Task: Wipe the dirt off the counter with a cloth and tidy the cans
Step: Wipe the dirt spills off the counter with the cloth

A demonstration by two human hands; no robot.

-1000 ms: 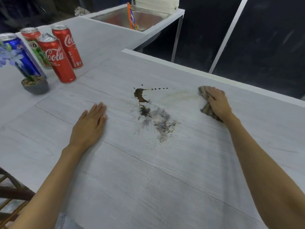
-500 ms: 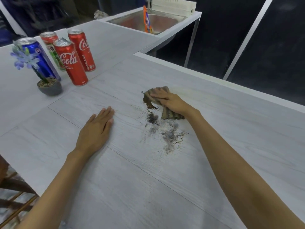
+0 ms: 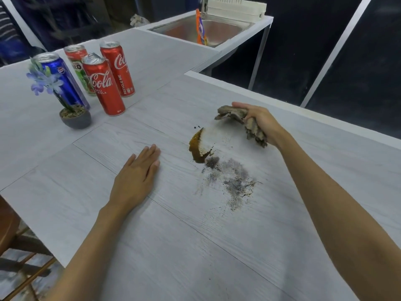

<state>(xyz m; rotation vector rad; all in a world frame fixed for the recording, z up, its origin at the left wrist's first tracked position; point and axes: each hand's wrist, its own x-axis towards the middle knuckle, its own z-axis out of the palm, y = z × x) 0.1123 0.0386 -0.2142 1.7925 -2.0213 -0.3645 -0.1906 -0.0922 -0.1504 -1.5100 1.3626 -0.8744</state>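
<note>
**Cloth bunched in the right hand beside the spill**

The fingers of the right hand (image 3: 263,124) curl round a crumpled brown cloth (image 3: 237,119) and grip it in a bunch. One end of it sticks out toward 9 o'clock and the other hangs below the palm. I cannot tell whether the cloth touches the counter (image 3: 195,246).

The left hand (image 3: 135,181) lies palm down on the counter, fingers straight, together and holding nothing.

From the cloth, a wet brown smear (image 3: 197,146) sits at about 8 o'clock, curved like a crescent. A patch of grey dust (image 3: 234,179) spreads just beyond it at 5 o'clock from the smear.

From the left hand at 11 o'clock, four cans stand upright in a tight group: a front Coca-Cola can (image 3: 104,88), a rear Coca-Cola can (image 3: 118,70), a green can (image 3: 79,66) and a blue Pepsi can (image 3: 61,81). A small potted flower (image 3: 75,118) stands just before the blue one. A steel sink (image 3: 217,29) lies at 12 o'clock.
</note>
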